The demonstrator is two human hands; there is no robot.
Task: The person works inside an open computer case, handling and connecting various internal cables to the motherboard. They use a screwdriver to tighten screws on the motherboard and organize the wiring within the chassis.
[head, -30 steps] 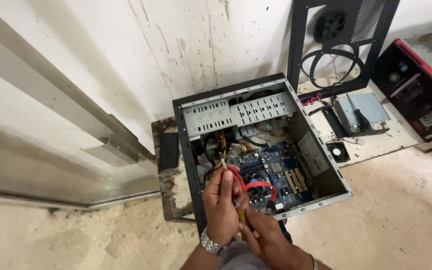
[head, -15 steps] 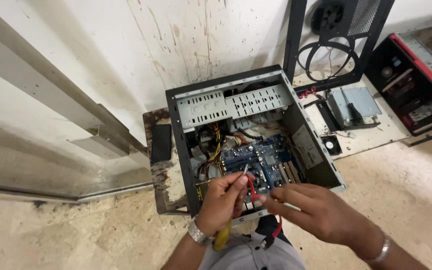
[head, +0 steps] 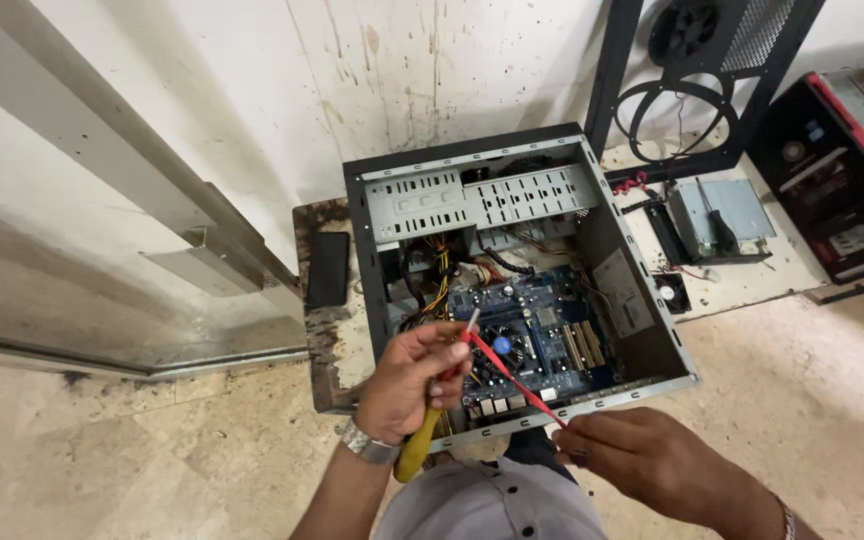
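Cable (head: 507,372), flat and red, stretched taut between both hands above the open computer case (head: 642,330).

The left hand (head: 412,380) is closed on its upper end and on a yellow-handled screwdriver (head: 414,452); the right hand (head: 632,455) pinches the lower end just past the case's front rim. The blue motherboard (head: 542,335) lies partly hidden behind the left hand. The floor to the right leaves room; a wall (head: 202,120) bounds the far side.
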